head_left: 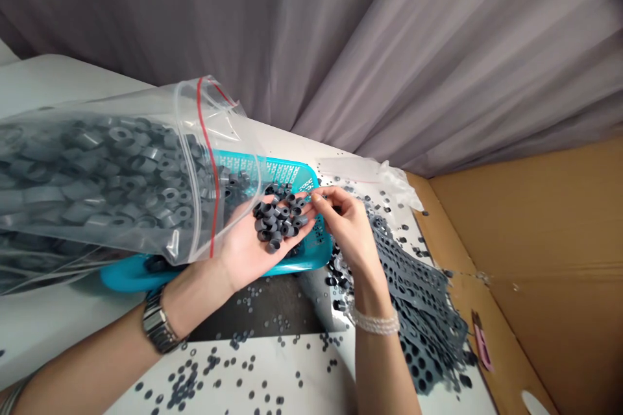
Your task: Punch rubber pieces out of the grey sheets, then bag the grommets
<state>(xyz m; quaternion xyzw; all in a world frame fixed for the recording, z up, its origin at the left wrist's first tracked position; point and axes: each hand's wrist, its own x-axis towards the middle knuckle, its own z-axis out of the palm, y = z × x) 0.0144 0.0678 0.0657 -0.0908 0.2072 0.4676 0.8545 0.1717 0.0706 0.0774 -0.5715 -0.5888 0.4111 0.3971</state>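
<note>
My left hand [253, 233] is palm up with fingers stretched out, bearing a heap of small grey rubber caps [277, 224]. Thumb and forefinger of my right hand [345, 220] are pinched together at the left fingertips; what they hold, if anything, is too small to make out. Beneath both hands is a blue plastic basket [311, 266] with more of these caps in it. A clear zip bag [189, 175] with a red seal line, full of grey caps, lies over the basket's left part, its mouth toward my left hand.
Perforated grey rubber sheets [418, 298] are piled at the right. Small grey discs [185, 386] are scattered over the white table [272, 376]. Pink-handled snips [481, 343] lie on cardboard [525, 227] at the right edge. A grey curtain [292, 32] hangs behind.
</note>
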